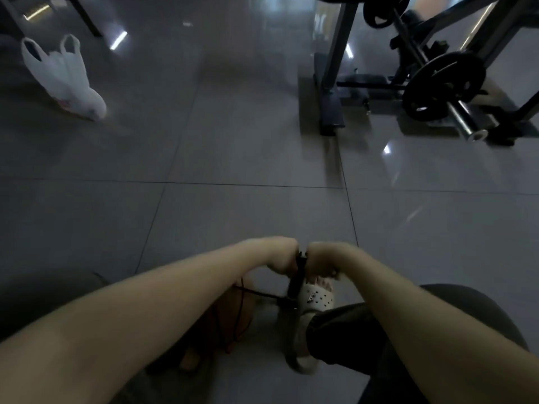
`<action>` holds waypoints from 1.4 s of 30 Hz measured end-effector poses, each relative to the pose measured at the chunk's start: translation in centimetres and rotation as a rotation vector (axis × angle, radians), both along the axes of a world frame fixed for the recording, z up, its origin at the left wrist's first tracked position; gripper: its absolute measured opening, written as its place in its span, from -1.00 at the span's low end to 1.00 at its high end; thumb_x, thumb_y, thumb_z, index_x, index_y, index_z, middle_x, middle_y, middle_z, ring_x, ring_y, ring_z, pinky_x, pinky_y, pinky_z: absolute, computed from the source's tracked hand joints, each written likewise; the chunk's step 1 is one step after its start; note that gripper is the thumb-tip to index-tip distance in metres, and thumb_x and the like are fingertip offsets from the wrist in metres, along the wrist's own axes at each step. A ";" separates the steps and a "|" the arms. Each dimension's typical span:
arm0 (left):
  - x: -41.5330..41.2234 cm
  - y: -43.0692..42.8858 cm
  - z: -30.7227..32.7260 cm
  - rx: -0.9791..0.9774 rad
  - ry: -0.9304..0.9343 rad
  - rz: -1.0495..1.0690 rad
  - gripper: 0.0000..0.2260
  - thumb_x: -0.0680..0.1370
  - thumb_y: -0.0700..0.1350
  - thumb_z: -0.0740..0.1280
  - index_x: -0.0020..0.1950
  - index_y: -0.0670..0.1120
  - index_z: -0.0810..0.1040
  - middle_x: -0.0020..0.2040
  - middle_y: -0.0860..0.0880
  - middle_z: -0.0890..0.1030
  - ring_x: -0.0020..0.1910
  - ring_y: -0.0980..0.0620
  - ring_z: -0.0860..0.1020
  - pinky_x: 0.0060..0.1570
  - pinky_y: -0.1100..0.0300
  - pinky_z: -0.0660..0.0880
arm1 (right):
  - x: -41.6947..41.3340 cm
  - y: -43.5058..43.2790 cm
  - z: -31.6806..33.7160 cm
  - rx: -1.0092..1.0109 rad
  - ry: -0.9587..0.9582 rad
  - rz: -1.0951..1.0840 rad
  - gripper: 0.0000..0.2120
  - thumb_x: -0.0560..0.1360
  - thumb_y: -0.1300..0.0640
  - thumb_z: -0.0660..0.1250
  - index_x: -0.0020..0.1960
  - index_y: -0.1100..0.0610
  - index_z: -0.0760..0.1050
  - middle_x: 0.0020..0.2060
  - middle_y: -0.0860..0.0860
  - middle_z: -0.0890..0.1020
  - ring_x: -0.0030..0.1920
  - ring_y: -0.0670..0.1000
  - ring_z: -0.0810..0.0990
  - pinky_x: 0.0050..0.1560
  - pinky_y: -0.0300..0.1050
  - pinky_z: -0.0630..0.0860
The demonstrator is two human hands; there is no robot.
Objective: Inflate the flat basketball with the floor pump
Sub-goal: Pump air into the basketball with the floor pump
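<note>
Tiled floor (248, 156) — basketball (233, 314) low-left of grips (281, 256) (322, 259) clutching pump (295, 279).

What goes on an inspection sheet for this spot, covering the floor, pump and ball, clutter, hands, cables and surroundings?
Surface: glossy grey tiled floor, dimly lit.
Job's things: floor pump stands below the hands; basketball lies beside it, partly hidden by the left forearm, fullness unclear.
Clutter: white plastic bag on the floor, far left.
Hands: left hand and right hand both grip the pump handle, one on each side.
Cables: black hose runs from the pump's foot towards the basketball; thin red cord lies over the ball.
Surroundings: weight plate on a barbell and bench frame, far right; a foot in a white clog by the pump's base.
</note>
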State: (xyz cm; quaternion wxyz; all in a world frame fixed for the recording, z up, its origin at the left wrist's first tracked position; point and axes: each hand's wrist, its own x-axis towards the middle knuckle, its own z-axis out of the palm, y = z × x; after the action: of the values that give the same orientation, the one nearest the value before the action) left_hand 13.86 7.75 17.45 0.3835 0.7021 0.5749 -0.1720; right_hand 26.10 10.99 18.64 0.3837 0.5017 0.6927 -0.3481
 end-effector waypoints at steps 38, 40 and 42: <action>-0.2 -0.9 -2.2 0.132 0.008 0.100 -0.88 0.55 -0.06 0.38 -0.11 -0.07 0.52 -0.19 -0.05 0.58 -0.30 -0.01 0.51 -0.32 0.14 0.40 | -0.7 -0.7 -3.1 0.198 0.013 0.087 -0.93 0.53 0.13 0.35 -0.06 0.14 0.55 -0.27 0.02 0.54 -0.17 0.04 0.59 0.00 -0.04 0.61; 0.3 -1.5 -4.5 0.166 0.026 0.102 -0.87 0.55 -0.05 0.37 -0.06 -0.07 0.47 -0.13 -0.05 0.55 -0.23 -0.04 0.52 -0.25 0.11 0.40 | -0.5 -1.1 -4.8 0.180 0.014 0.082 -0.89 0.53 0.07 0.35 -0.08 0.11 0.52 -0.24 0.01 0.55 -0.09 0.07 0.62 0.08 0.01 0.61; 0.5 -1.8 -6.0 0.146 0.013 0.124 -0.85 0.55 -0.04 0.39 -0.02 -0.05 0.45 -0.11 -0.04 0.52 -0.13 -0.09 0.55 -0.18 0.09 0.40 | -0.3 -1.5 -5.6 0.185 0.002 0.086 -0.85 0.53 0.03 0.34 -0.15 0.07 0.46 -0.21 0.00 0.55 -0.06 0.07 0.62 0.09 0.01 0.60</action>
State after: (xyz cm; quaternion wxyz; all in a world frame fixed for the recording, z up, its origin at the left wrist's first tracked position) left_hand 14.31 5.97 11.45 0.3372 0.6903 0.6306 -0.1102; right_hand 25.82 9.52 13.01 0.3495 0.5046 0.7432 -0.2663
